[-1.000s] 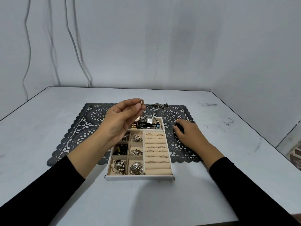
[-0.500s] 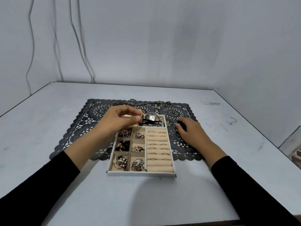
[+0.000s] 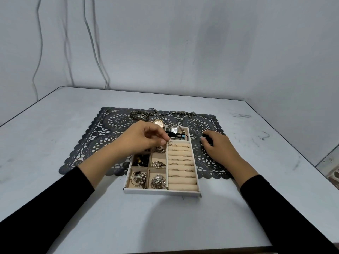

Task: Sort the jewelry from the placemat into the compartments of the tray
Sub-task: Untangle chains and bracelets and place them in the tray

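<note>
While the left hand [image 3: 145, 138] hovers over the far part of the tray [image 3: 161, 191], its thumb and forefinger pinch a small metal piece [image 3: 167, 142]. It is too small to name for sure, but is likely a ring. The piece sits at the far left corner of the ring rolls [image 3: 181, 163], right by the divider.

The right hand [image 3: 219, 145] lies on the placemat [image 3: 102, 143] just right of the tray. Its fingers bend down over something small and dark; cannot tell if they grip it.

The tray stands on the table [image 3: 165, 220], with its far half over the placemat. The small compartments on its left hold beads and clusters. A silver watch [image 3: 173, 129] lies in the far compartment.

Not yet sorted, on the placemat:
- rose-gold watch [image 3: 158, 123]
- bracelet [image 3: 139, 115]
- chain [image 3: 176, 113]

Judgement: the step in hand is seating the piece in the first slot.
- Turn it edge-on and press it down between two rolls until they hold it.
- Let go only then.
- Keep clear of the rings already seated alongside.
- Risk: it slips over the divider into the neighbouring compartment.
</note>
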A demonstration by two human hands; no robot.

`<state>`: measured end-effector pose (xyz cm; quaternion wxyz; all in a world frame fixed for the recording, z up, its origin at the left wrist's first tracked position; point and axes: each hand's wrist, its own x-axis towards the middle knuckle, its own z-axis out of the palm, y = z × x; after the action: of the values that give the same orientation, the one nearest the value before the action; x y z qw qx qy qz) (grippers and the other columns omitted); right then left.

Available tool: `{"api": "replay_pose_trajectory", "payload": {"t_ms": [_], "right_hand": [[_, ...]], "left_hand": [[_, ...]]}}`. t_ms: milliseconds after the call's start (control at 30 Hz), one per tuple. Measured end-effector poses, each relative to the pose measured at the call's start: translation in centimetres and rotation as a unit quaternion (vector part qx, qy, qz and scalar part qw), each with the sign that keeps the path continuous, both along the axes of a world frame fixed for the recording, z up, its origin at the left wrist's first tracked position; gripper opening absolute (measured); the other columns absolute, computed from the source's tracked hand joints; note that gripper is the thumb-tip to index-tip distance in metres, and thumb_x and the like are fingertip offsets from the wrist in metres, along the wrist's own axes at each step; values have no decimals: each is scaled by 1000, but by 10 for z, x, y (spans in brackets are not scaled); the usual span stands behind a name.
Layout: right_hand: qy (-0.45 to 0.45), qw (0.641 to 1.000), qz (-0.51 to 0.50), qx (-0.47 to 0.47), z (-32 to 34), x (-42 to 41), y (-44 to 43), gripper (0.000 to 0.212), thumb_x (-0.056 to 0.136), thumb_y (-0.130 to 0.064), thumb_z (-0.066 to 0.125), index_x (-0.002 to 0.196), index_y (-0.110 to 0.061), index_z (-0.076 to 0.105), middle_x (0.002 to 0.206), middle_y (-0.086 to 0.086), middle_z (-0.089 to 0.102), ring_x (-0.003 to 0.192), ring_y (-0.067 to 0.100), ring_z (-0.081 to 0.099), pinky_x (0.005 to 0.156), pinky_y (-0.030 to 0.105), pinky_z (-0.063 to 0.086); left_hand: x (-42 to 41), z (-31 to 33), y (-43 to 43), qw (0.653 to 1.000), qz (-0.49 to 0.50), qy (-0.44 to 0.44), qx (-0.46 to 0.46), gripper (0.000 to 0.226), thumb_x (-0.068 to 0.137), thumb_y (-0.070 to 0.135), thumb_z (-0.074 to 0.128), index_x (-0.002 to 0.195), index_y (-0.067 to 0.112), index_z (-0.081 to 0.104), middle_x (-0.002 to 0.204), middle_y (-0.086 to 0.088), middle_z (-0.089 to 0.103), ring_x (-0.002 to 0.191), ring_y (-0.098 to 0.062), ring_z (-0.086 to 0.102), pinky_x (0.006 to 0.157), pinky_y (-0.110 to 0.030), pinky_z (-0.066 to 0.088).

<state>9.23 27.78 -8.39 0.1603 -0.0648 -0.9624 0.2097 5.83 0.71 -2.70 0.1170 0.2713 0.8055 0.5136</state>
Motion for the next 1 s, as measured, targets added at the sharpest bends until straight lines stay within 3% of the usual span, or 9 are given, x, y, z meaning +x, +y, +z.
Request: {"api": "replay_pose_trajectory", "payload": {"t_ms": [167, 300, 533, 767, 1000], "right_hand": [[-4, 1000, 2, 1, -1, -1, 1, 36, 96, -34, 48, 126, -14, 56, 122, 4, 62, 111, 19, 55, 87, 26, 39], [-8, 1000, 1, 1, -1, -1, 2, 37, 96, -35, 48, 126, -14, 56, 123, 4, 61, 112, 20, 54, 90, 29, 41], [-6, 1000, 2, -3, 1, 1, 0, 38, 96, -33, 48, 127, -13, 55, 124, 5, 61, 114, 20, 54, 91, 28, 40], [-6, 1000, 1, 1, 2, 0, 0, 38, 96, -33, 48, 128, -13, 55, 125, 4, 60, 115, 20, 53, 89, 24, 36], [-6, 1000, -8, -17, 5, -2, 2, 42, 96, -34, 51, 131, -13, 54, 130, 4, 58, 120, 20, 51, 98, 28, 38]], "left_hand": [[-1, 4, -5, 998, -12, 44, -37, 18, 85, 3, 70, 89, 20, 76, 88, 7, 76, 89, -5, 71, 85, -27, 53], [0, 2, -3, 998, -11, 31, -49, 16, 82, 5, 75, 90, 18, 77, 88, 3, 76, 89, -15, 72, 83, -29, 58], [2, 2, 2, 989, -29, 102, -102, 17, 78, 9, 80, 92, 19, 78, 87, 9, 76, 85, -1, 70, 86, -20, 55], [-2, -5, -3, 999, -1, 33, -37, 19, 77, 3, 79, 88, 18, 78, 88, 4, 76, 89, -9, 71, 86, -32, 59], [-6, -5, -5, 999, -7, 22, 24, 17, 79, 8, 77, 95, 14, 75, 89, 1, 76, 88, -12, 72, 78, -22, 56]]}}
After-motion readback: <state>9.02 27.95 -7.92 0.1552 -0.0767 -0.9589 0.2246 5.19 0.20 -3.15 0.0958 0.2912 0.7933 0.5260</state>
